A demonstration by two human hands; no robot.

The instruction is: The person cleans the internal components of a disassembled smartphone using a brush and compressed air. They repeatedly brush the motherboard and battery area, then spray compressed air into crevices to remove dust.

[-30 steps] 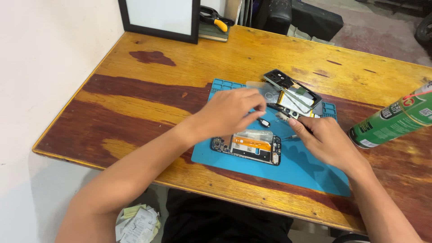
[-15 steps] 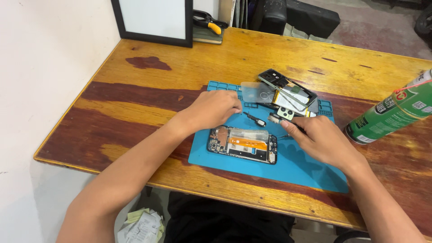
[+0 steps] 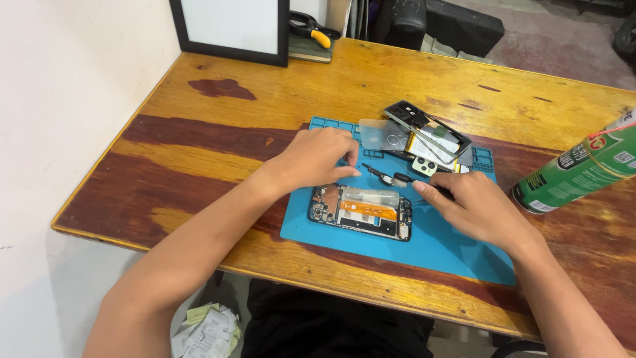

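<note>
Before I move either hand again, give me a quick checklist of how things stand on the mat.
1. Opened phone lies flat on the blue mat: ok.
2. Left hand clear of the phone: ok, it rests above it.
3. Right hand has a firm hold on the dark tool: cannot tell.
4. Loose phone parts kept on the mat: ok.
5. Green spray can standing upright: not ok, it appears tilted.

single head view, steeply down, close over wooden table [image 3: 371, 86]
</note>
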